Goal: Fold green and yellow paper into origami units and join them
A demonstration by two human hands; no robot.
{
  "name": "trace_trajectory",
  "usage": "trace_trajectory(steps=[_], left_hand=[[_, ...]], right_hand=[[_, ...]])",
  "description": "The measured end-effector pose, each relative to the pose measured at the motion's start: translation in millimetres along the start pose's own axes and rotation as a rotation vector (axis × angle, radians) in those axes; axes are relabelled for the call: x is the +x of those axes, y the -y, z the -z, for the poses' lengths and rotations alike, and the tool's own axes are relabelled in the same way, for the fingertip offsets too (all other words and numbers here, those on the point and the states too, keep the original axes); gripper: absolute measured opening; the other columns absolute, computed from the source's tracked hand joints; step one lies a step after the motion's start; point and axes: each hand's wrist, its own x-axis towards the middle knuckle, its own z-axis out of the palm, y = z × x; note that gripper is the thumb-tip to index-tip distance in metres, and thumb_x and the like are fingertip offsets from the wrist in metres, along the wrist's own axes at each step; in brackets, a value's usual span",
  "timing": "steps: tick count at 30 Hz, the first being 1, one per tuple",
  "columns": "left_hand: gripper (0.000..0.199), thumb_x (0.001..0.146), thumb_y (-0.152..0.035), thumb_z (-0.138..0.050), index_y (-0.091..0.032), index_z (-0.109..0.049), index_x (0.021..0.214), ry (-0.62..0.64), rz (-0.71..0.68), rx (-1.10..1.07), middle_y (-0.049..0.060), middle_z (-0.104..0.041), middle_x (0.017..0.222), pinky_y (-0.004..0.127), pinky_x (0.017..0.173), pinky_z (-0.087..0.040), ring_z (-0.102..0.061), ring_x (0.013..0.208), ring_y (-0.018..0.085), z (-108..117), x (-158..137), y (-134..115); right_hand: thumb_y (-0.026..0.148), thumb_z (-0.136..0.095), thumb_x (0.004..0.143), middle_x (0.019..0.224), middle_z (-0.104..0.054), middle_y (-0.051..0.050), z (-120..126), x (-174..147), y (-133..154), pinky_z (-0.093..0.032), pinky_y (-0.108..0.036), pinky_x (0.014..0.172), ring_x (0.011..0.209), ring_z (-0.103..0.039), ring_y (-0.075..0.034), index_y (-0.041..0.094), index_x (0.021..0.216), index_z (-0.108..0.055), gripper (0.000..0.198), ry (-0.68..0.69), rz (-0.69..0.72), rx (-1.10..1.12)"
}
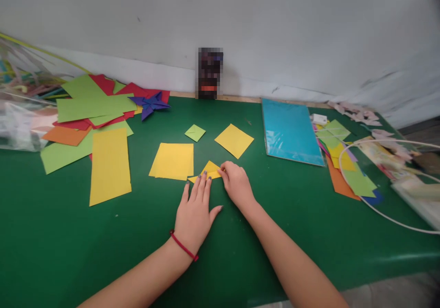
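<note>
A small folded piece of yellow paper (210, 166) lies on the green tabletop, its peak pointing away from me. My left hand (195, 214) rests flat over its near side, fingers stretched out and thumb apart, covering part of it. At the paper's right corner my right hand (238, 188) is closed, with thumb and forefinger pinching the tip. Just left of the folded paper sit stacked yellow squares (173, 160). Beyond my right hand is a single yellow square (234, 140), turned like a diamond. A little green folded square (195, 133) lies behind the folded paper.
On the left, a yellow sheet (110, 166) lies near overlapping green sheets (92, 106) and a purple paper star (150, 103). A blue packet (292, 131) is at right, with paper scraps (357, 178) and a white cable (341, 163) farther over. A pixelated object (209, 73) stands against the wall.
</note>
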Motion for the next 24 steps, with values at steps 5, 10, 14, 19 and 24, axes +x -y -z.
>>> trace_trajectory(steps=[5,10,14,19,24], left_hand=[[0.074,0.085,-0.052,-0.038,0.002,-0.034,0.135,-0.035,0.113,0.080,0.024,-0.029,0.142,0.049,0.105,-0.027,-0.029,0.131,0.035,-4.3,-11.7,-5.5],[0.062,0.087,-0.046,-0.039,0.002,-0.047,0.125,-0.121,0.106,0.183,0.026,-0.047,0.131,0.048,0.101,-0.032,-0.042,0.122,0.037,-3.0,-7.5,-6.4],[0.030,0.090,-0.026,-0.039,-0.008,-0.060,0.100,-0.156,0.038,0.179,0.019,-0.061,0.105,0.042,0.086,-0.042,-0.058,0.095,0.029,10.0,8.1,9.7],[0.015,0.088,-0.025,-0.045,-0.015,-0.056,0.085,-0.186,-0.035,0.043,0.008,-0.057,0.083,0.034,0.069,-0.044,-0.053,0.077,0.022,11.7,25.4,39.8],[0.012,0.088,-0.025,-0.047,-0.016,-0.054,0.083,-0.227,-0.065,-0.091,0.005,-0.055,0.083,0.032,0.071,-0.042,-0.051,0.077,0.019,3.4,28.9,50.2]], right_hand=[[0.021,-0.042,0.090,0.079,-0.061,-0.004,-1.0,0.3,-1.3,-0.036,-0.028,0.067,0.074,-0.056,-0.018,0.019,0.083,-0.051,0.012,-0.014,-0.007,0.028],[0.020,-0.044,0.086,0.072,-0.059,-0.002,0.9,1.7,-1.0,-0.036,-0.026,0.061,0.067,-0.055,-0.017,0.020,0.082,-0.051,0.009,-0.040,-0.020,0.098],[0.020,-0.046,0.084,0.066,-0.056,0.001,1.8,3.7,0.0,-0.034,-0.025,0.055,0.059,-0.052,-0.015,0.021,0.078,-0.050,0.007,-0.047,-0.075,0.145],[0.025,-0.047,0.084,0.060,-0.052,0.003,1.7,2.5,-0.8,-0.034,-0.024,0.053,0.057,-0.051,-0.015,0.022,0.076,-0.050,0.009,-0.061,-0.086,0.191],[0.034,-0.043,0.087,0.063,-0.057,0.001,5.9,-1.6,-3.7,-0.041,-0.025,0.055,0.058,-0.054,-0.015,0.022,0.080,-0.052,0.017,-0.070,-0.118,0.371]])
